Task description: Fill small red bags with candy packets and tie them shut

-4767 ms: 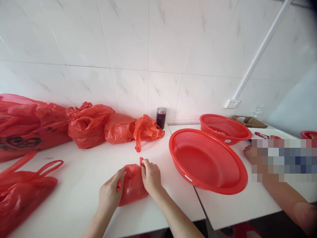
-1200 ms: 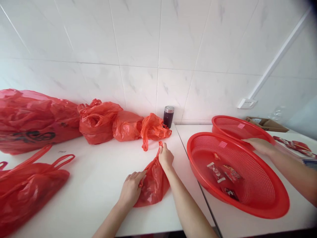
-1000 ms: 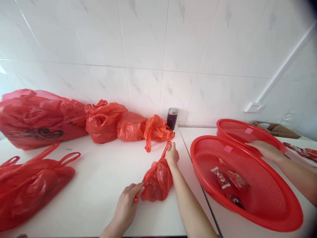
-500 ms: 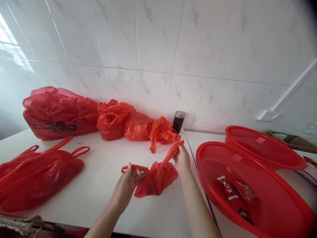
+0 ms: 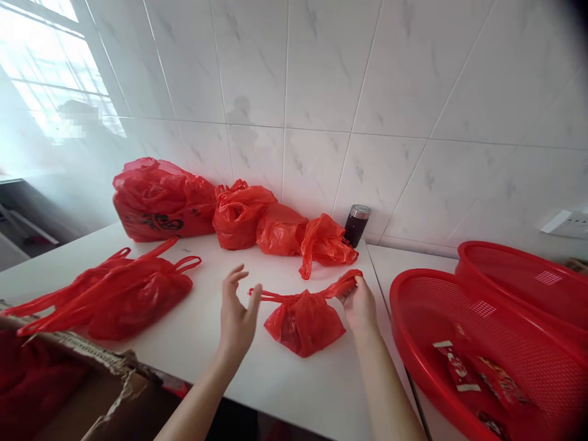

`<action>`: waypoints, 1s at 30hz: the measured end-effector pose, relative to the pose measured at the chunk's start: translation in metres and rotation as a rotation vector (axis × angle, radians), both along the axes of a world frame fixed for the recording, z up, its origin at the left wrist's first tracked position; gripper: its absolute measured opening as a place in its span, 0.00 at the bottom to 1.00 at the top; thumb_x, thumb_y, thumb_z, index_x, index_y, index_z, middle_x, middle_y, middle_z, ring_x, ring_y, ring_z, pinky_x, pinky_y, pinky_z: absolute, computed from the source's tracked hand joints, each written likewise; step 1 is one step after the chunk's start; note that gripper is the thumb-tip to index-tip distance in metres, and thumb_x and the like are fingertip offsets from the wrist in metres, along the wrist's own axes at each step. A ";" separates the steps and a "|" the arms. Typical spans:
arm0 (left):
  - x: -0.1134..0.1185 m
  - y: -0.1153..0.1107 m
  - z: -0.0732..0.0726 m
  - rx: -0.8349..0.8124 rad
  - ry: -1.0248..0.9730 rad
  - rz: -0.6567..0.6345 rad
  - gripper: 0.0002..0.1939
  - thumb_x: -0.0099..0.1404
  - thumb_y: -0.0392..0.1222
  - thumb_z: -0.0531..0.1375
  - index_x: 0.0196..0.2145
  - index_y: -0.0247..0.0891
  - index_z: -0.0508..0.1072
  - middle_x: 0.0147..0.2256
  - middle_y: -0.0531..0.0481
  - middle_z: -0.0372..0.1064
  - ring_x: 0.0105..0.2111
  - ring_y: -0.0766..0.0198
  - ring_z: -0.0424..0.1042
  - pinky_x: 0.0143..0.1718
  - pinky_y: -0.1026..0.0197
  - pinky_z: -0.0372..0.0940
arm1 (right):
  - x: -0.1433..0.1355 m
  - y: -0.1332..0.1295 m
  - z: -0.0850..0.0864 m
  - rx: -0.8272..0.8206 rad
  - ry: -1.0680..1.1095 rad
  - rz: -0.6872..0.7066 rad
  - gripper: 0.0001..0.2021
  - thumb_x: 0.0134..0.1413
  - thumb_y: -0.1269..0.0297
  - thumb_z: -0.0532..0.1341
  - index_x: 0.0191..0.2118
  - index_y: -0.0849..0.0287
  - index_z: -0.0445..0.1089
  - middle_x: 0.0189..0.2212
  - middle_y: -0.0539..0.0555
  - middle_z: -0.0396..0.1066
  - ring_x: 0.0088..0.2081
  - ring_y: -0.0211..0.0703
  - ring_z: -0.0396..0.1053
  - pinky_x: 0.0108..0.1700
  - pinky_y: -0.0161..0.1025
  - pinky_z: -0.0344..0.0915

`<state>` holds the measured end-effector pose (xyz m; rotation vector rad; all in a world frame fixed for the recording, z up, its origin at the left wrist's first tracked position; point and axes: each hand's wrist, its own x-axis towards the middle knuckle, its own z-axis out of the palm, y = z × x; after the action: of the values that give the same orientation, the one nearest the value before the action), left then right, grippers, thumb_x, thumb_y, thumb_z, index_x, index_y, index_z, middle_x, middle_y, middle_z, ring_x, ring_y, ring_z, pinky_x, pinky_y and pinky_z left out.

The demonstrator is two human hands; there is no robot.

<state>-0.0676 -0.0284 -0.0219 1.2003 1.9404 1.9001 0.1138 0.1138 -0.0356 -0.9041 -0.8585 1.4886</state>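
A small red plastic bag, its neck gathered in a knot, is in front of me over the white table. My right hand grips one of its twisted handles, drawn out to the right. Just left of the bag, my left hand is raised with fingers apart and holds nothing. The bag's other handle stretches toward it, its end beside the thumb. What the bag contains shows only as dark shapes through the plastic.
Several filled red bags line the wall, with a dark tumbler at their right end. More red bags lie left. A torn cardboard box sits at front left. Red baskets stand right, the nearer holding snack packets.
My left hand has let go of the bag's left handle and opened. The right hand still holds its handle. The view has turned left, showing more of the box and window.
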 end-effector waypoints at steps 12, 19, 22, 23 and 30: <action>0.003 0.033 0.020 -0.411 0.104 -0.566 0.10 0.61 0.49 0.58 0.36 0.42 0.74 0.36 0.49 0.73 0.35 0.56 0.71 0.38 0.56 0.63 | 0.005 -0.018 0.014 0.097 -0.028 0.183 0.15 0.50 0.52 0.62 0.41 0.53 0.68 0.42 0.51 0.72 0.44 0.42 0.70 0.42 0.37 0.68; 0.006 0.018 0.024 -0.277 -0.403 -0.680 0.17 0.62 0.58 0.56 0.38 0.42 0.64 0.33 0.52 0.70 0.30 0.64 0.71 0.31 0.61 0.66 | -0.019 -0.052 -0.020 0.081 -0.036 0.511 0.24 0.45 0.56 0.68 0.49 0.53 0.65 0.44 0.54 0.74 0.43 0.46 0.72 0.40 0.41 0.68; 0.002 0.011 0.017 -0.299 -0.527 -0.746 0.18 0.60 0.56 0.60 0.37 0.41 0.64 0.35 0.49 0.72 0.33 0.60 0.74 0.37 0.56 0.68 | -0.024 -0.050 -0.034 -0.008 0.068 0.437 0.22 0.42 0.57 0.70 0.44 0.55 0.67 0.40 0.52 0.76 0.42 0.45 0.73 0.40 0.39 0.68; -0.001 0.009 0.016 -0.317 -0.545 -0.761 0.18 0.59 0.55 0.61 0.38 0.40 0.65 0.35 0.47 0.72 0.34 0.59 0.74 0.40 0.54 0.69 | -0.024 -0.049 -0.038 -0.018 0.086 0.436 0.23 0.41 0.58 0.70 0.44 0.55 0.67 0.40 0.52 0.76 0.42 0.45 0.73 0.41 0.38 0.68; -0.066 -0.002 0.050 -0.426 -0.411 -0.547 0.17 0.55 0.52 0.64 0.35 0.36 0.73 0.31 0.46 0.75 0.29 0.59 0.74 0.33 0.58 0.68 | -0.021 -0.050 -0.066 -0.096 -0.051 0.405 0.24 0.37 0.55 0.72 0.42 0.56 0.68 0.31 0.51 0.75 0.31 0.42 0.73 0.37 0.40 0.70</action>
<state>-0.1341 -0.0302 0.0281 0.9793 1.4914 1.2518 0.0932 0.0639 -0.1011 -0.8743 -1.0599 1.8746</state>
